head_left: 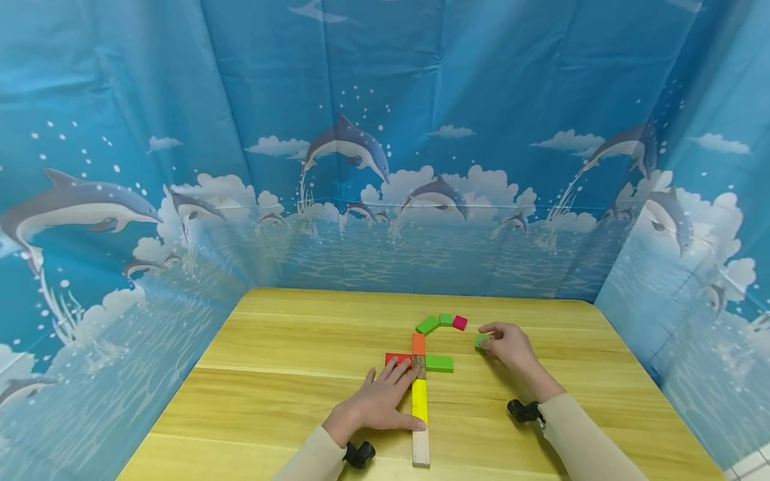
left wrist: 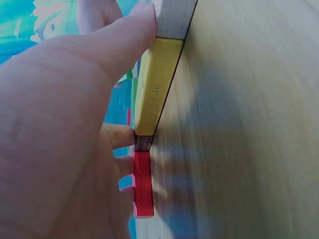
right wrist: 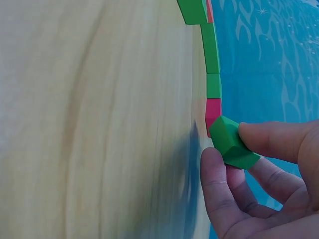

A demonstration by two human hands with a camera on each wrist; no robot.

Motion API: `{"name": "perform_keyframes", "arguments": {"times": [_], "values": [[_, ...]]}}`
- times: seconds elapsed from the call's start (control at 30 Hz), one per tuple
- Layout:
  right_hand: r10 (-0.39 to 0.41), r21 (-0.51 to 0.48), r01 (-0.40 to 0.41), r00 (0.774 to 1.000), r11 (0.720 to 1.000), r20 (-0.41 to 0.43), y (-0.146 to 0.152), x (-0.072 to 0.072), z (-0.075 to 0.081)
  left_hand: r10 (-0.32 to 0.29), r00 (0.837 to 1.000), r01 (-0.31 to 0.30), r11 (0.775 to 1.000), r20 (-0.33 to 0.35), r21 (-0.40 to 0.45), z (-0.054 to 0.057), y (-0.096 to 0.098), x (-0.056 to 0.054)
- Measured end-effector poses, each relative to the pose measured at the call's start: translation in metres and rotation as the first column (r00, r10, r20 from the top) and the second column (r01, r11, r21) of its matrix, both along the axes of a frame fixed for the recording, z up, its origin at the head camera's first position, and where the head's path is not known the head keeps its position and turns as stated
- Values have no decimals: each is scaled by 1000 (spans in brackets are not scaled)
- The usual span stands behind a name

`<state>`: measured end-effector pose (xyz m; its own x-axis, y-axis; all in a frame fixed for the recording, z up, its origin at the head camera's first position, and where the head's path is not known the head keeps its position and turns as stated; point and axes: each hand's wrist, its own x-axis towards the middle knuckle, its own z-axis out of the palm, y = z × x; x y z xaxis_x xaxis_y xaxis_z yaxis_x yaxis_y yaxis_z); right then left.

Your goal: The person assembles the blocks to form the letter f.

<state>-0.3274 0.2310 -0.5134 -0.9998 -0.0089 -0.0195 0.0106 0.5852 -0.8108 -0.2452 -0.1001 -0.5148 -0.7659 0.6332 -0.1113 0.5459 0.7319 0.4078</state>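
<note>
My right hand (head_left: pixel 510 346) pinches a small green block (right wrist: pixel 230 143) between thumb and fingers, a little above the table and to the right of the pink block (head_left: pixel 460 323). My left hand (head_left: pixel 380 402) lies spread over the row of blocks. Its fingertips rest on the red block (left wrist: pixel 143 184) and by the dark brown block (head_left: pixel 419 367). The left thumb touches near where the yellow block (head_left: pixel 419 399) meets the pale wooden block (head_left: pixel 421 449). An orange block (head_left: pixel 418 344) tops the straight column, and a long green block (head_left: pixel 440 364) sticks out to its right.
From the orange block, a tilted green block (head_left: pixel 428 325) and a small green block (head_left: pixel 446 320) curve right to the pink one. Beneath everything is a wood-grain table (head_left: pixel 289 374). A blue dolphin-print curtain (head_left: pixel 385 254) hangs behind it.
</note>
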Motion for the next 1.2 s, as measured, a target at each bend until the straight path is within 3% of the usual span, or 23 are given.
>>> {"name": "perform_keyframes", "arguments": {"times": [0.47, 0.83, 1.2], "values": [[-48, -41, 49, 999, 998, 16, -7, -21, -7, -2, 1000, 2, 1000, -11, 6, -1, 2, -2], [-133, -68, 136, 990, 988, 41, -13, -29, -10, 25, 1000, -24, 999, -5, 27, 1, 1, -1], [-205, -59, 206, 979, 977, 14, -14, -37, -16, 5, 1000, -4, 1000, -17, 16, 1, 0, -1]]}}
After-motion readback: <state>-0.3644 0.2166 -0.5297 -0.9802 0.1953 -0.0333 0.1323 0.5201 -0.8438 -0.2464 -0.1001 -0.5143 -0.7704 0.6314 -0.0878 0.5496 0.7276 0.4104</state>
